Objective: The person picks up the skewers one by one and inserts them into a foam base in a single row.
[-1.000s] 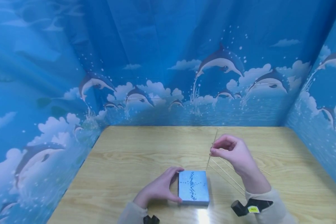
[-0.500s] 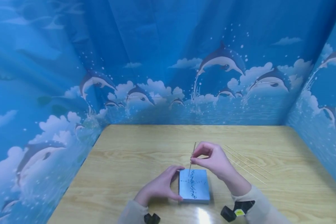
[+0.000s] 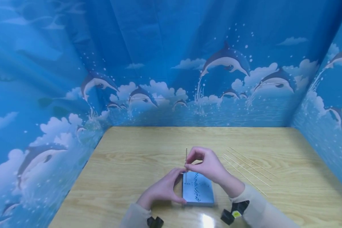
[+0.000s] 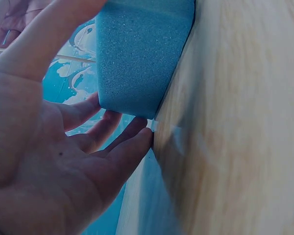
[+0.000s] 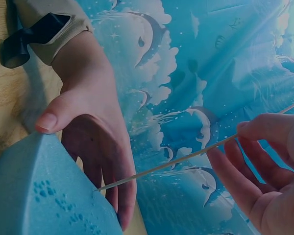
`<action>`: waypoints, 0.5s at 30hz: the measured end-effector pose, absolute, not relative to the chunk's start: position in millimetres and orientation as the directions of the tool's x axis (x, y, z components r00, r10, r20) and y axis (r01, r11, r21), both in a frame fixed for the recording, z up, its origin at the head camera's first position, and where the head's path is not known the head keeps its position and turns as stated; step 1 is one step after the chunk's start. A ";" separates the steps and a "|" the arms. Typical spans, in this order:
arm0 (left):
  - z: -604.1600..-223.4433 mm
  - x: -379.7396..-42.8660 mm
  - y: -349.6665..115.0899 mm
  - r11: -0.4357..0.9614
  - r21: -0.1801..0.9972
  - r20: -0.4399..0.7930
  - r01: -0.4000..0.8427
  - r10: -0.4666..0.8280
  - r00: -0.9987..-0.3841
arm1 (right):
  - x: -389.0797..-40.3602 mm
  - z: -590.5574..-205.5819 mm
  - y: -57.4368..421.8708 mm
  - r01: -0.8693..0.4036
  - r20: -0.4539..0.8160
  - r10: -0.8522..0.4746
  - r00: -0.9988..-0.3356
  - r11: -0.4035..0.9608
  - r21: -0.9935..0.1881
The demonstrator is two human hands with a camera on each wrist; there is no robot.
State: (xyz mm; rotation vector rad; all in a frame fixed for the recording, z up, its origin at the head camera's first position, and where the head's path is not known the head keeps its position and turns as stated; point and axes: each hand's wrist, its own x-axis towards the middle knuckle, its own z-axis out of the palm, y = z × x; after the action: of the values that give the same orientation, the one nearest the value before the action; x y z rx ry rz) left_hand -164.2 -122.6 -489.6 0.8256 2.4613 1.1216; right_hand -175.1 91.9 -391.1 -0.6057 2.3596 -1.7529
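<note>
Located at the near part of the counter point(image 3: 136, 152), just right of centre: one blue foam block point(image 3: 204, 193), flat, marked face up. Held along its left side, thumb at the near corner and fingers at the far one, by the left hand point(image 3: 166, 189). Pinched between thumb and fingers of the right hand point(image 3: 206, 164): one thin stick point(image 5: 186, 157), tip at the left part of the upper face, roughly upright as seen from the head. Cannot tell depth of entry.

Done, judging by the surface: a dense band of dark marks point(image 3: 196, 190), probably punctures, running near to far, plus a sparse crossing row. Under way, apparently: seating of the stick. Not yet done: release of it. No other stick standing in the block. Lying unused to the right: several loose sticks point(image 3: 247, 171). Overall, early stage likely.
</note>
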 end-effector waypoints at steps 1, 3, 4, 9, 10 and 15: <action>-489.9 -164.0 -122.7 0.525 0.763 -0.040 0.376 0.619 -0.784 | -175.2 -391.4 91.3 -0.230 0.120 -0.396 -0.911 0.243 -0.942; -490.5 -163.9 -122.7 0.518 0.765 -0.032 0.382 0.623 -0.781 | -176.0 -392.6 91.0 -0.236 0.123 -0.398 -0.909 0.247 -0.940; -490.7 -163.9 -122.6 0.512 0.769 -0.029 0.383 0.626 -0.779 | -176.1 -392.6 90.8 -0.237 0.124 -0.398 -0.909 0.248 -0.939; -490.5 -164.2 -122.6 0.507 0.772 -0.027 0.383 0.628 -0.778 | -176.8 -391.5 90.1 -0.245 0.126 -0.404 -0.906 0.259 -0.934; -490.3 -164.4 -122.7 0.509 0.771 -0.028 0.382 0.627 -0.778 | -177.0 -391.2 89.8 -0.246 0.125 -0.405 -0.906 0.261 -0.934; -489.3 -165.3 -123.8 0.501 0.773 -0.021 0.389 0.633 -0.774 | -178.0 -390.3 88.1 -0.239 0.112 -0.412 -0.904 0.271 -0.932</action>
State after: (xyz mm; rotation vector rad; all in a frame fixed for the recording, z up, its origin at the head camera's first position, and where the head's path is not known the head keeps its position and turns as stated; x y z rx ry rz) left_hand -165.3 -123.8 -489.3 0.8593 2.4459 1.1471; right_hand -178.0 88.1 -390.3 -0.6146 2.3792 -1.7021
